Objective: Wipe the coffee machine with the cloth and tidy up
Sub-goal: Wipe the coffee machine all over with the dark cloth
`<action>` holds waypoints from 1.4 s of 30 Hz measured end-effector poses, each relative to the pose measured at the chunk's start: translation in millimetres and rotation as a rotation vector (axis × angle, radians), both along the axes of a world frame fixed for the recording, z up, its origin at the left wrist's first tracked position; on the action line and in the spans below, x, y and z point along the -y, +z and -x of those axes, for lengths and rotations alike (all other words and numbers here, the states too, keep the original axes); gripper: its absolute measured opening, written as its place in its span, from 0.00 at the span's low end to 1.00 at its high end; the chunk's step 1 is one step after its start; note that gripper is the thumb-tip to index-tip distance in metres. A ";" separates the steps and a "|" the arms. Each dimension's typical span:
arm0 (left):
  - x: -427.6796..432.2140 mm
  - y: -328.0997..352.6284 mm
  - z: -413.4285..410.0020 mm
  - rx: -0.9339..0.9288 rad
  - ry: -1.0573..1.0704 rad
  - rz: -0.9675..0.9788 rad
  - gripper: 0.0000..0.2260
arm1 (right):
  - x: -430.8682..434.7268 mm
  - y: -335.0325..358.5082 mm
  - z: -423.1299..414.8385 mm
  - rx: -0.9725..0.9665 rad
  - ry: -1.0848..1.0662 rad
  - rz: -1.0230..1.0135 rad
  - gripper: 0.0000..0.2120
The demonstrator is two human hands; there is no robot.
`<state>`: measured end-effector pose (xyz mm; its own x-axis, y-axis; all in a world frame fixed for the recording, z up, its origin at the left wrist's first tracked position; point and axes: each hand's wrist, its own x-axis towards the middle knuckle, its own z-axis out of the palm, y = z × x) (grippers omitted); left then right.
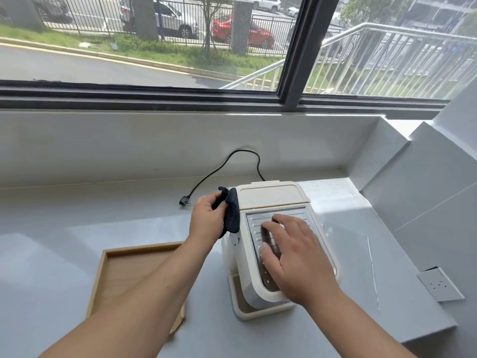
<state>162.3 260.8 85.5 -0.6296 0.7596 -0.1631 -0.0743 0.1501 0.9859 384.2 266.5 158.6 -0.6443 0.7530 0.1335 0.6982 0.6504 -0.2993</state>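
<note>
The left hand [207, 219] gripped the cloth [232, 213] against the machine's [273, 195] left side, right hand [296, 257] flat on top; wiping likely continued downward.

Left hand [207, 219]: grips a dark cloth [233, 215], fingers curled round it. The cloth is pressed against the upper left side of the coffee machine [271, 197].

Right hand [294, 257]: lies flat on the machine's ribbed metal top plate [296, 211], fingers straight and spread.

Beyond the left hand, a black cord [219, 171] loops from behind the machine. Its plug [183, 202] lies loose on the pale surface [77, 215], just left of that hand.

On the near side of the left hand, a wooden tray [142, 247] sits under the forearm.

Well to the right of the right hand, a white socket plate [438, 284] is on the surface.
</note>
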 end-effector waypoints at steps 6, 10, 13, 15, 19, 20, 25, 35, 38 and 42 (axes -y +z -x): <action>-10.2 -11.8 -3.4 0.010 0.052 0.060 0.13 | 0.7 0.0 -1.3 0.010 -0.008 0.003 0.20; -15.4 -30.5 -5.9 0.082 0.051 0.090 0.09 | 0.4 0.9 0.1 0.011 -0.010 0.018 0.21; -20.4 -47.3 -8.2 0.102 0.046 0.122 0.08 | -0.2 1.3 -0.2 0.012 -0.016 0.028 0.21; -21.3 -57.7 -8.3 0.062 0.053 0.138 0.05 | -0.4 1.2 -0.2 0.012 -0.018 0.027 0.22; -19.2 -76.6 -9.6 0.010 0.062 0.179 0.04 | -1.5 -0.1 -0.5 0.017 -0.014 0.028 0.22; -18.3 -81.5 -10.2 -0.002 0.062 0.189 0.04 | -1.6 -0.4 -0.7 0.019 -0.013 0.031 0.22; -10.8 -103.8 -12.8 -0.058 0.049 0.296 0.07 | -2.0 -1.5 -1.0 0.014 -0.018 0.040 0.23; 18.5 -121.4 -24.8 -0.101 -0.029 0.442 0.09 | -1.3 -2.3 -1.4 0.017 -0.016 0.020 0.22; 38.8 -128.8 -33.9 -0.122 -0.114 0.539 0.13 | -1.2 -2.9 -1.2 0.023 -0.016 0.018 0.22; 66.3 -137.8 -52.3 -0.104 -0.138 0.577 0.16 | -0.6 -2.9 -1.5 0.032 -0.016 0.014 0.22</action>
<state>214.6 194.5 -52.3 -0.5660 0.6428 -0.5162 0.0765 0.6644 0.7435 385.7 267.2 155.8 -0.6355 0.7652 0.1026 0.7180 0.6346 -0.2859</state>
